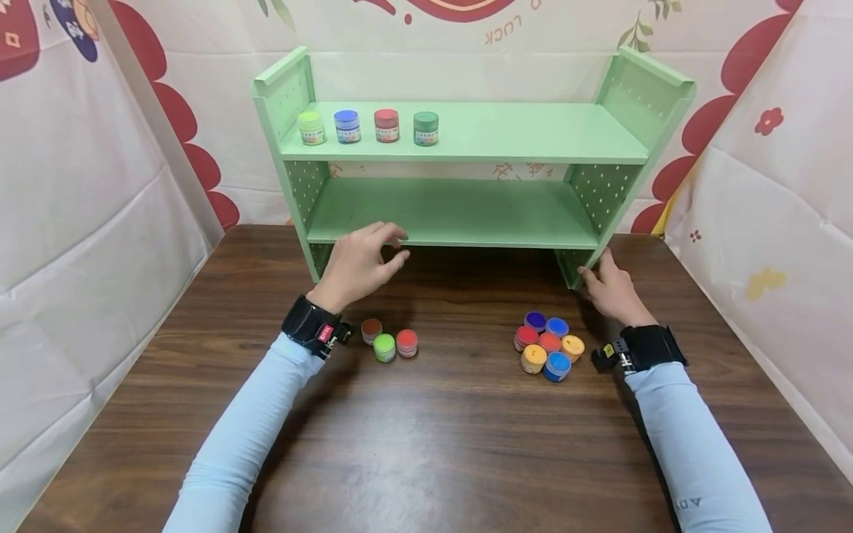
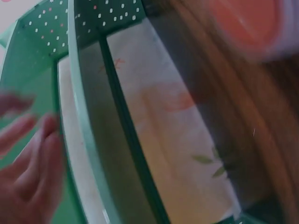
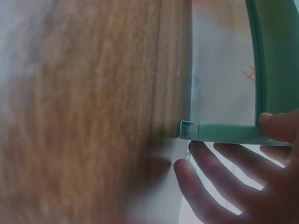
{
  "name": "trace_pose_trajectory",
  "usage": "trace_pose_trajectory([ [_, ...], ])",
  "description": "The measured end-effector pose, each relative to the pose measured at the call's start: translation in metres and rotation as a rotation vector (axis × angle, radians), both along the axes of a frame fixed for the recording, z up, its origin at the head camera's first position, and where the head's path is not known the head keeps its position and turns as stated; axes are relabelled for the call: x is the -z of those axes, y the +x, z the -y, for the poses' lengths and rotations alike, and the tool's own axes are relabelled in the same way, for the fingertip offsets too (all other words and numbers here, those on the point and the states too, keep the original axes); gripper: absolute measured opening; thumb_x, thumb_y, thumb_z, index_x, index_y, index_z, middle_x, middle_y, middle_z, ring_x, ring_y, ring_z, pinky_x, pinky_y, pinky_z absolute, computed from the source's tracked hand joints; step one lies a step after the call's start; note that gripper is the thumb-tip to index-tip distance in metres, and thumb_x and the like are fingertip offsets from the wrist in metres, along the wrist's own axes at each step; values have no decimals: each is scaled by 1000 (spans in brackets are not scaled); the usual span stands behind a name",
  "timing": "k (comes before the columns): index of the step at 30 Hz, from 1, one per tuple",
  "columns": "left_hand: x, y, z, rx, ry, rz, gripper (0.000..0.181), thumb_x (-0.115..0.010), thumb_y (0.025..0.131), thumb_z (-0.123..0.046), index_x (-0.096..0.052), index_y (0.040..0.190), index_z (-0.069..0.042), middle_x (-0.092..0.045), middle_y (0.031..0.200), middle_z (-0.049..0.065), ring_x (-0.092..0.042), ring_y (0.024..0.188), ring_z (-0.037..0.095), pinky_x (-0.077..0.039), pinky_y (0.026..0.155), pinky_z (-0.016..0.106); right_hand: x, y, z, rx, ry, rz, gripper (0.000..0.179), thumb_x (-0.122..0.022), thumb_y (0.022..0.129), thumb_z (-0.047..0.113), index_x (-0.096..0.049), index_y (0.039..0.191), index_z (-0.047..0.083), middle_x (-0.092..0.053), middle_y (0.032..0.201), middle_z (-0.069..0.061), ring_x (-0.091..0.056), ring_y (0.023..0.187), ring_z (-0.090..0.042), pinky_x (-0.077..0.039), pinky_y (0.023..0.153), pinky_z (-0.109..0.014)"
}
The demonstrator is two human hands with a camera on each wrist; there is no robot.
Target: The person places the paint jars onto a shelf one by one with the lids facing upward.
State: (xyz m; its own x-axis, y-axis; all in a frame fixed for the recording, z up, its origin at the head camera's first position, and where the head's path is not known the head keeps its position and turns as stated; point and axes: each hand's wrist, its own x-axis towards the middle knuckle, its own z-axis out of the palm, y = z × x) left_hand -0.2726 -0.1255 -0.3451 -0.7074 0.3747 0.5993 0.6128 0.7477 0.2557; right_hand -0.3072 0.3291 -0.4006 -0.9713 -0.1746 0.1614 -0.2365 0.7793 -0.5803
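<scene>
A green two-tier shelf rack [image 1: 453,244] stands at the back of the wooden table. My right hand [image 1: 616,292] holds its right side panel [image 3: 229,133] low down, thumb on one face and fingers along the outer face. Just in front of the lower shelf's left part, my left hand [image 1: 360,263] hovers with nothing in it, thumb and fingers apart. Below that hand stand three small lidded jars: a brown jar [image 1: 372,332], a lime green jar [image 1: 384,348] and a red jar [image 1: 407,343]. The left wrist view is blurred.
On the upper shelf's left half stand a lime jar [image 1: 311,128], a blue jar [image 1: 347,126], a red jar [image 1: 386,126] and a dark green jar [image 1: 426,129]. Several more jars, including a yellow jar [image 1: 533,359], cluster on the table [image 1: 400,444] near the right wrist.
</scene>
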Motion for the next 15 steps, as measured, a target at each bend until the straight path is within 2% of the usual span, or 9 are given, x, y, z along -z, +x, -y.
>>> trace_pose_trajectory([
  [3, -2, 1, 6, 56, -164, 228, 25, -72, 97, -32, -71, 117, -18, -76, 97, -2, -70, 87, 17, -53, 73, 38, 1, 0, 0, 2, 0, 1, 57, -35, 112, 31, -16, 158, 3, -59, 118, -31, -66, 85, -36, -47, 65, -35],
  [5, -2, 1, 10, 91, -245, 384, 26, -74, 96, -31, -72, 119, -19, -76, 93, -5, -70, 88, 15, -54, 78, 39, 2, 0, 0, 2, 1, 3, 57, -35, 112, 31, -16, 158, 2, -59, 119, -31, -66, 85, -35, -48, 66, -35],
  [8, 0, 0, 15, 140, -303, 595, 27, -76, 95, -26, -74, 121, -18, -76, 91, -6, -69, 85, 12, -54, 80, 38, 3, 0, -1, 2, 2, 9, 57, -35, 112, 30, -17, 158, 2, -60, 118, -31, -66, 82, -31, -48, 65, -34],
  [11, 1, -2, 21, 176, -315, 717, 27, -76, 94, -21, -76, 120, -16, -77, 92, -5, -69, 86, 12, -54, 82, 36, 2, 0, -1, -1, 5, 5, 57, -36, 112, 30, -17, 158, 3, -61, 115, -30, -64, 80, -26, -48, 65, -34],
  [15, 1, -3, 28, 209, -337, 779, 23, -76, 93, -16, -79, 116, -15, -78, 103, -3, -69, 96, 14, -55, 88, 38, 1, -2, -1, -5, 8, -10, 57, -36, 112, 30, -17, 158, 3, -62, 113, -29, -64, 79, -27, -47, 66, -35],
])
